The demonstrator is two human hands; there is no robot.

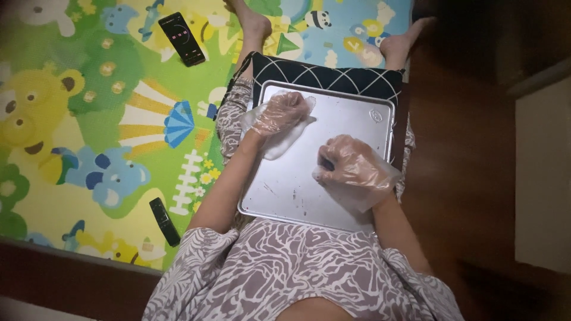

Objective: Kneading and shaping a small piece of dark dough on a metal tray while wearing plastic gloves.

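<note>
While the person is sitting on a colourful play mat (89,119), a silver laptop (351,128) with its lid closed is lying across the lap at the centre of the frame, resting on a black cushion (321,76) with a white diamond pattern. Both hands are wearing thin, clear plastic gloves.

The left hand (282,113), in the upper middle of the frame, is curling its fingers down onto a white wipe (279,142) and pressing it flat against the upper left part of the lid. The wipe is showing under and below the palm, partly hidden by the hand.

The right hand (351,165), just right of centre, is resting on the lid with its fingers bent into a loose fist; whether it is pinching anything cannot be told, since the crumpled glove is hiding the fingertips. The two hands are sitting near each other without touching.

A few dark marks are showing on the lower left part of the lid. On the mat, a black phone (182,38) with a lit screen is lying in the upper left of the frame, and a black remote control (165,222) is lying at the lower left, both well apart from the hands. Two bare feet are showing at the top edge.
</note>
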